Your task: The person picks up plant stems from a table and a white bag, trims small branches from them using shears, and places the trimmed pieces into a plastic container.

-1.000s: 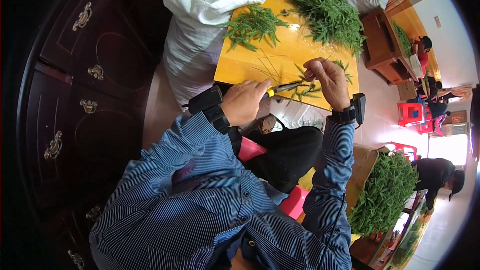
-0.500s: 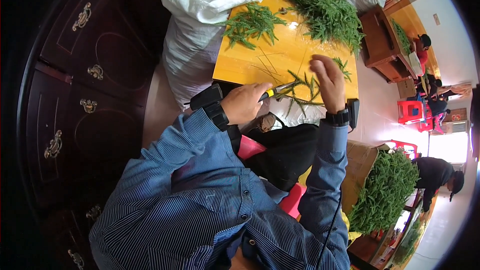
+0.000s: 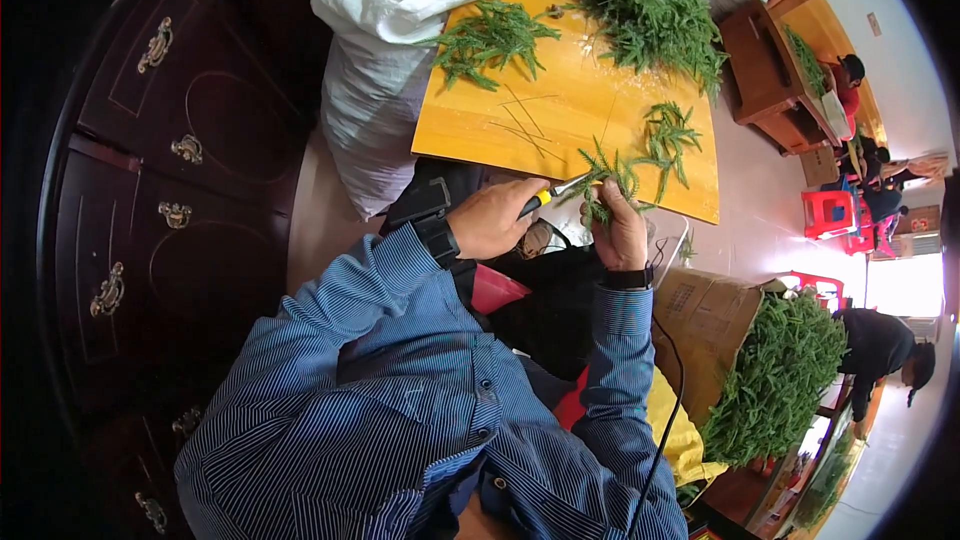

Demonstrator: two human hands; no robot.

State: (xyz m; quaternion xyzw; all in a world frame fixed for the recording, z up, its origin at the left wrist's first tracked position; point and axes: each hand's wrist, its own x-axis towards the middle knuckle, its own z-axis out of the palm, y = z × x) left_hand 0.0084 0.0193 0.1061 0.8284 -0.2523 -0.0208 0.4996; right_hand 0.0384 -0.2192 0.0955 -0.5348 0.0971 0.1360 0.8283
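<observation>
The green sprig (image 3: 600,162) was at the near edge of the yellow table (image 3: 580,105), pinched between the thumb and fingers of the right hand (image 3: 624,230). The left hand (image 3: 492,220) was closed around the yellow-and-black handles of the pliers (image 3: 540,202), whose tips reached in among the needles; whether they bit on a stem could not be told. Beyond them, thin sticks (image 3: 525,125) lay crossed on the tabletop, with loose sprigs (image 3: 670,140) to the right. Farther off lay a small pile (image 3: 492,40) and a large heap (image 3: 640,10) of greenery, beside a white sack (image 3: 375,100).
</observation>
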